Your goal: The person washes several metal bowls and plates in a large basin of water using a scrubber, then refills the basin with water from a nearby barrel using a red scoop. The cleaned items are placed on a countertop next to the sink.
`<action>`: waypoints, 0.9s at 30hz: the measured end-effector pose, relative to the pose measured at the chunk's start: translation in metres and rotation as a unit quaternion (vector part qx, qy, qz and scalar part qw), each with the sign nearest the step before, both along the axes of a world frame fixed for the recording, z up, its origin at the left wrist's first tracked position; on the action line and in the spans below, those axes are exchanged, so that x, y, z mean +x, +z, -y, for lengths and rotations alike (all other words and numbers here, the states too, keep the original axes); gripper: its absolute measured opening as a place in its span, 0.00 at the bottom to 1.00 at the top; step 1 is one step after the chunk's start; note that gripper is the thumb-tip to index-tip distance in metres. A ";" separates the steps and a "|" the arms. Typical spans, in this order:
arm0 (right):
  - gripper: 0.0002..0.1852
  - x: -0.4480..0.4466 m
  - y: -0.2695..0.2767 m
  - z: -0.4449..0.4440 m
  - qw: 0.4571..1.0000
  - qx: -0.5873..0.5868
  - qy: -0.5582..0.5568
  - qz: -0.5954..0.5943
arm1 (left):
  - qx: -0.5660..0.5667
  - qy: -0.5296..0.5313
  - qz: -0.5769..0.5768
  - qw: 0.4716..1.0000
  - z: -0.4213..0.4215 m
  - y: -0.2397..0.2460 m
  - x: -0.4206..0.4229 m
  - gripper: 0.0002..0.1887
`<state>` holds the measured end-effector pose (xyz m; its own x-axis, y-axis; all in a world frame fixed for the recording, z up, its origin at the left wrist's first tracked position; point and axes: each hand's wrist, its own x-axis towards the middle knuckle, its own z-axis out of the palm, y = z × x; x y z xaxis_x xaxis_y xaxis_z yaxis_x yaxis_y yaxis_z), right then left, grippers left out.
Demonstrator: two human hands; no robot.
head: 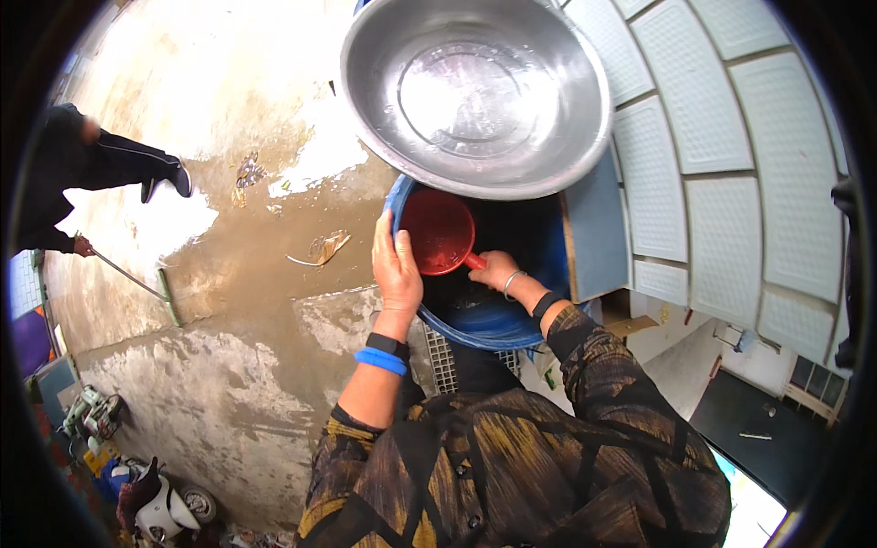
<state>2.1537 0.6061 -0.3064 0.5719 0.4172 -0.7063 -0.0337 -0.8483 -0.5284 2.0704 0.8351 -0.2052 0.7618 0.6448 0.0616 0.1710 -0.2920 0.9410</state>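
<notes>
My right hand (497, 270) grips the short handle of a red plastic dipper (438, 236). The dipper is inside the mouth of a blue plastic barrel (473, 335), and its bowl is wet. My left hand (399, 270) lies along the left side of the barrel's rim, beside the dipper's bowl, its thumb apart from the straight fingers. Just beyond the dipper, a large metal basin (473, 89) covers the far part of the barrel's mouth. The basin is wet inside. How deep the water stands in the dark barrel is hard to see.
A blue-grey board (595, 233) borders the barrel on the right, before a tiled wall (719, 226). Wet concrete (260, 288) with a dry leaf (327, 248) lies to the left. Another person (68, 164) holds a long-handled floor tool (168, 298). A scooter (164, 507) is at lower left.
</notes>
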 end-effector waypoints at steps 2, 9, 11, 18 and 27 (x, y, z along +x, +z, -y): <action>0.16 -0.017 0.046 0.003 0.995 0.003 -0.074 -0.069 | 0.030 0.029 0.004 0.999 0.001 -0.002 -0.001 0.21; 0.14 -0.065 0.183 0.041 0.969 0.057 -0.189 -0.147 | 0.031 0.066 0.004 0.997 0.000 -0.016 -0.001 0.20; 0.15 -0.082 0.211 0.054 0.960 0.068 -0.228 -0.146 | 0.052 0.064 -0.011 0.996 -0.001 -0.019 0.000 0.20; 0.13 -0.119 0.337 0.095 0.926 0.091 -0.342 -0.131 | 0.066 0.054 -0.065 0.994 -0.002 -0.019 -0.001 0.21; 0.11 -0.078 0.442 0.088 0.916 0.111 -0.385 -0.034 | 0.078 0.067 -0.060 0.993 -0.001 -0.021 -0.004 0.21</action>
